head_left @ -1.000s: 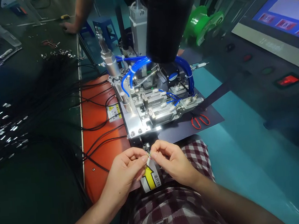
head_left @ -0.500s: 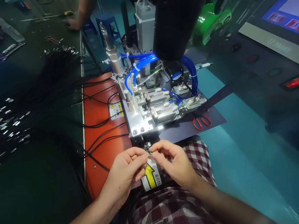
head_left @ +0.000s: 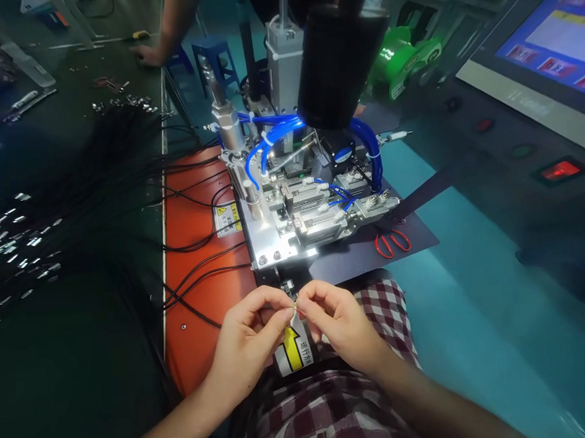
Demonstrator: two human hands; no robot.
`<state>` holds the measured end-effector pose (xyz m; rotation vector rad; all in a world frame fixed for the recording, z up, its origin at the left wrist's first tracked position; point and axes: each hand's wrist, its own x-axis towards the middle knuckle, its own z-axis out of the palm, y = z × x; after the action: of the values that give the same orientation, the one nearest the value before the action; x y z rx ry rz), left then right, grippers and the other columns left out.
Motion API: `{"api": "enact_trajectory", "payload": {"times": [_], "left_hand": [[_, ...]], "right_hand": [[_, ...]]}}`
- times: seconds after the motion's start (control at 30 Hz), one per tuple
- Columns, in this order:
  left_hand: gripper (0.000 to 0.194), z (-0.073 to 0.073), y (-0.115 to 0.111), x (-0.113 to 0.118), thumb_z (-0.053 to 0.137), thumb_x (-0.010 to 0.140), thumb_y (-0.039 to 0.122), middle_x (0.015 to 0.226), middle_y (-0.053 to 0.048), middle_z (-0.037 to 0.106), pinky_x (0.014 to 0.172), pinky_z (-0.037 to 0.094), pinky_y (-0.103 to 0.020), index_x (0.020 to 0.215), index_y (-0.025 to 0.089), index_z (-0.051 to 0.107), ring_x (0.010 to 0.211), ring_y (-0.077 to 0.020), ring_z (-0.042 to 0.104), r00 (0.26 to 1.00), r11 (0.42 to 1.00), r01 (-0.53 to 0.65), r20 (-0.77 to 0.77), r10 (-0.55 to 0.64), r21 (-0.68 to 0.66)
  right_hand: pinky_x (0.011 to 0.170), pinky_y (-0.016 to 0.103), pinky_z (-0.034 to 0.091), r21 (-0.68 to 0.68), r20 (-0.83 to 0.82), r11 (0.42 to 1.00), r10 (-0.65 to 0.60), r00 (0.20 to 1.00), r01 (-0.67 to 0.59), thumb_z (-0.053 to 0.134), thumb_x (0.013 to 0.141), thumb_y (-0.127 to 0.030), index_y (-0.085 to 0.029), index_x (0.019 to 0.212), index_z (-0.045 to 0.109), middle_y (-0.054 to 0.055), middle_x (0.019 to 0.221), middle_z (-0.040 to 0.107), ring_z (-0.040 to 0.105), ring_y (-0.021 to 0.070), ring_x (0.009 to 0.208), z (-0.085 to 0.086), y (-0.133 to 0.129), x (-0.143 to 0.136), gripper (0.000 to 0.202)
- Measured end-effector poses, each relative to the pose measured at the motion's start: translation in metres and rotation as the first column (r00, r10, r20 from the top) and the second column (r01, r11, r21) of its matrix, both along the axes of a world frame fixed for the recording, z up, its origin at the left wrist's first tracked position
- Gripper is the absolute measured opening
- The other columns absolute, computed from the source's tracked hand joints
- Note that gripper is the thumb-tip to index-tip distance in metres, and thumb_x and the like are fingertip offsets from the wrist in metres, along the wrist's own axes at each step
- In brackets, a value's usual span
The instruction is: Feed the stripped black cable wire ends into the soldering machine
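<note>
Two hands of the person are at work, at the near side of one machine (head_left: pixel 311 204). The left hand (head_left: pixel 255 328) pinches thin wires (head_left: pixel 295 307) between thumb and forefinger. The right hand (head_left: pixel 340 316) pinches the same wires from the other side, its fingertips just beside those of the left. Yellowish and red strands show in the gap; they are too small to count. The wires are held up in front of the machine's near edge, above one arrow label (head_left: pixel 293 351) bearing one yellow arrow.

The machine carries one bright metal plate at its left, with two screw heads at the near end. Blue hoses (head_left: pixel 286 124) arch over it; their number cannot be told. One black cylinder (head_left: pixel 339 69) stands over the far part. One pair of scissors (head_left: pixel 385 246), with two red handle loops, lies to the right of the machine.

One orange panel (head_left: pixel 201 349) lies to the left, with one warning label (head_left: pixel 229 219) at the machine's side. Several black cables (head_left: pixel 189 274) cross the panel. On the dark desk (head_left: pixel 98 386), farther left, lies a large bundle of cables with silver ends, too many to count.

One hand of another person (head_left: pixel 148 55) rests at the far edge of the desk. One green spool (head_left: pixel 386 59) and one screen (head_left: pixel 556 47) are at the far right.
</note>
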<state>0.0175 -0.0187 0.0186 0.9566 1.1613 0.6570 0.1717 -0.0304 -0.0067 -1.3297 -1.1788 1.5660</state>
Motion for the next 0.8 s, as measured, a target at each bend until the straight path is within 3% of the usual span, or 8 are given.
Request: {"api": "enact_trajectory", "payload": {"times": [0.07, 0.2, 0.27, 0.33, 0.43, 0.6, 0.8], "left_hand": [[0.012, 0.001, 0.002, -0.001, 0.059, 0.08, 0.031, 0.051, 0.008, 0.039, 0.036, 0.021, -0.016, 0.078, 0.019, 0.058, 0.039, -0.0037, 0.025, 0.996, 0.996, 0.086, -0.023, -0.086, 0.019], [0.012, 0.005, 0.007, -0.005, 0.055, 0.083, 0.028, 0.06, 0.004, 0.049, 0.039, 0.028, -0.018, 0.076, 0.019, 0.058, 0.043, -0.006, 0.034, 0.952, 0.956, 0.283, -0.145, -0.27, 0.079], [0.01, 0.004, 0.01, -0.007, 0.052, 0.085, 0.027, 0.069, 0.002, 0.055, 0.047, 0.036, -0.02, 0.082, 0.02, 0.059, 0.052, -0.0093, 0.045, 0.916, 0.926, 0.308, -0.332, -0.227, 0.219], [0.01, 0.0, 0.013, -0.009, 0.049, 0.087, 0.024, 0.076, 0.0, 0.056, 0.059, 0.042, -0.022, 0.086, 0.02, 0.058, 0.066, -0.013, 0.053, 0.861, 0.856, 0.342, -0.494, -0.12, 0.389], [0.015, -0.011, 0.018, -0.012, 0.045, 0.089, 0.019, 0.083, -0.003, 0.055, 0.07, 0.044, -0.024, 0.089, 0.019, 0.059, 0.078, -0.0149, 0.055, 0.806, 0.735, 0.416, -0.591, -0.026, 0.536], [0.023, -0.026, 0.02, -0.017, 0.04, 0.091, 0.014, 0.091, -0.005, 0.055, 0.072, 0.047, -0.023, 0.105, 0.019, 0.058, 0.082, -0.0139, 0.057, 0.764, 0.617, 0.527, -0.644, -0.043, 0.585], [0.034, -0.03, 0.021, -0.02, 0.036, 0.088, 0.009, 0.09, -0.008, 0.058, 0.064, 0.05, -0.027, 0.113, 0.017, 0.057, 0.076, -0.0167, 0.058, 0.628, 0.438, 0.688, -0.777, 0.04, 0.579]], "right_hand": [[0.043, 0.02, 0.032, -0.075, -0.084, 0.997, 0.024, 0.996, -0.031, 0.053, 0.086, -0.035, -0.018, 0.072, 0.049, -0.007, 0.052, 0.043, 0.04, 0.0076, 0.044, 0.0, -0.003, 0.002, 0.022], [0.046, 0.02, 0.034, -0.083, -0.058, 0.994, 0.067, 0.996, -0.072, 0.054, 0.086, -0.034, -0.018, 0.073, 0.051, -0.006, 0.054, 0.046, 0.043, 0.0081, 0.047, -0.003, -0.006, 0.007, 0.021], [0.047, 0.02, 0.035, -0.061, -0.001, 0.996, 0.064, 0.998, -0.064, 0.053, 0.086, -0.033, -0.018, 0.074, 0.052, -0.006, 0.054, 0.047, 0.045, 0.0087, 0.048, -0.007, 0.0, 0.009, 0.019], [0.048, 0.021, 0.037, -0.012, 0.067, 0.999, 0.049, 0.997, -0.048, 0.053, 0.086, -0.032, -0.018, 0.074, 0.052, -0.005, 0.056, 0.049, 0.047, 0.0095, 0.049, -0.013, 0.01, 0.01, 0.018], [0.047, 0.022, 0.037, 0.032, 0.13, 0.997, 0.064, 0.989, -0.069, 0.053, 0.085, -0.031, -0.018, 0.073, 0.053, -0.004, 0.057, 0.051, 0.048, 0.0097, 0.048, -0.022, 0.028, 0.012, 0.017], [0.046, 0.022, 0.037, -0.016, 0.123, 0.994, 0.108, 0.987, -0.107, 0.052, 0.085, -0.03, -0.018, 0.074, 0.054, -0.005, 0.058, 0.05, 0.048, 0.0089, 0.046, -0.029, 0.039, 0.015, 0.017], [0.044, 0.021, 0.036, -0.073, 0.074, 0.992, 0.11, 0.991, -0.104, 0.054, 0.083, -0.033, -0.017, 0.073, 0.054, -0.005, 0.061, 0.05, 0.047, 0.0076, 0.044, -0.029, 0.042, 0.015, 0.019]]}}
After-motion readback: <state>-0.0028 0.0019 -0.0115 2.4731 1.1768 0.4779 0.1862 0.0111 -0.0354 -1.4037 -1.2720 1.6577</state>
